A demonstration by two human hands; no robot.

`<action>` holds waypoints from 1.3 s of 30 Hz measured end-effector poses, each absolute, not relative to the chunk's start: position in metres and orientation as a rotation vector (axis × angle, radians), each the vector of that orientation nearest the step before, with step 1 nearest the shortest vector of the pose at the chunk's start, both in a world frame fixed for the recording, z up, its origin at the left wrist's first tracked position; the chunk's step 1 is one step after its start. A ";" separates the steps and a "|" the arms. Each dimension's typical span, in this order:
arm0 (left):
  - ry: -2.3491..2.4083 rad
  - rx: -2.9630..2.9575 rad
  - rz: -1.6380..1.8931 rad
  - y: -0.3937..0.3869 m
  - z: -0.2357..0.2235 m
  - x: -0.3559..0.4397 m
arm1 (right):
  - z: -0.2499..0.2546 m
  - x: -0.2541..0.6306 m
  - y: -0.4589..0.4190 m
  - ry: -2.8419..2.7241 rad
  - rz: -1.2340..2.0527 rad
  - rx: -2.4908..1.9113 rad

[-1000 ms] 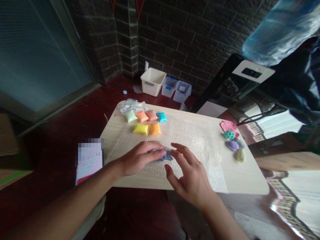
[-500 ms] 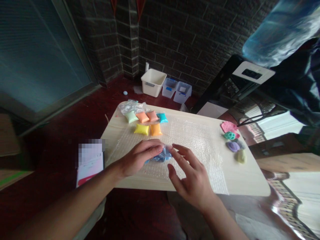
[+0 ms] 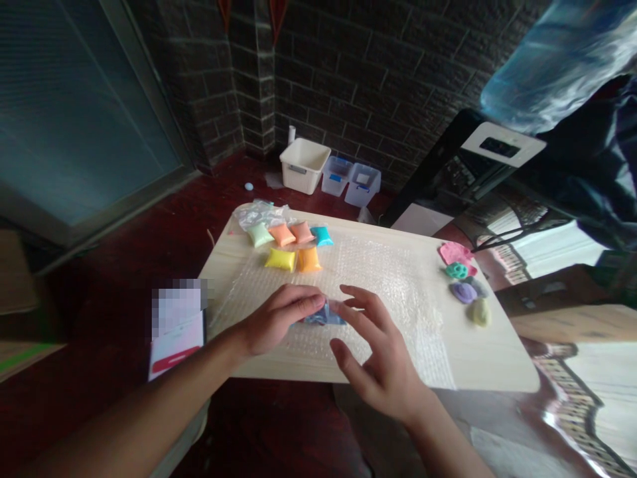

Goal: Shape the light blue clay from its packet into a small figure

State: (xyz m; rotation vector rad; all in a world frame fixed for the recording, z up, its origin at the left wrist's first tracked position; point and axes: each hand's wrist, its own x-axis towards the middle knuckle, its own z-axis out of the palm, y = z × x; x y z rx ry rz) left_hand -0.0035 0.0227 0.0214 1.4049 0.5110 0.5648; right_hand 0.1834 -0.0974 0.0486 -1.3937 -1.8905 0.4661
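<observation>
A small blue plastic packet (image 3: 326, 315), crumpled and shiny, lies on the bubble wrap (image 3: 378, 279) near the front of the table. My left hand (image 3: 283, 315) reaches over it from the left, with thumb and fingers closed on its upper edge. On the other side my right hand (image 3: 375, 345) is spread, thumb and fingers apart, its index fingertip touching the packet's top. Part of the packet is hidden behind my left fingers. Beyond my hands sit a yellow packet (image 3: 281, 260) and an orange packet (image 3: 309, 259).
Several more soft packets, including a turquoise packet (image 3: 322, 236), lie behind, beside a clear plastic bag (image 3: 261, 216). Shaped clay pieces, one a pink piece (image 3: 455, 253), rest at the table's right. A phone (image 3: 176, 342) stands at left; a white basket (image 3: 304, 166) is on the floor.
The blue packet looks flatter and has shifted slightly. Both hands stay close to it, with small finger movements; the right fingers spread a little more.
</observation>
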 end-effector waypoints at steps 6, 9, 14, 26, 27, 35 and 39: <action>0.477 1.288 0.393 0.018 0.025 0.001 | 0.057 0.180 -0.093 -2.044 0.605 -1.325; 0.509 1.265 0.463 0.017 0.025 0.004 | 0.061 0.176 -0.092 -2.057 0.581 -1.292; 0.680 1.447 0.694 0.019 0.017 0.005 | 0.061 0.168 -0.089 -2.046 0.535 -1.305; 0.821 1.846 0.820 0.017 0.022 -0.001 | 0.038 0.156 -0.084 -1.745 1.036 -1.178; 0.829 1.845 0.825 0.017 0.021 -0.001 | 0.036 0.155 -0.083 -1.748 1.034 -1.183; 0.842 1.869 0.837 0.021 0.020 -0.007 | 0.032 0.148 -0.080 -1.857 0.943 -1.283; 0.880 1.953 0.861 0.022 0.018 -0.007 | 0.032 0.150 -0.075 -1.724 1.008 -1.218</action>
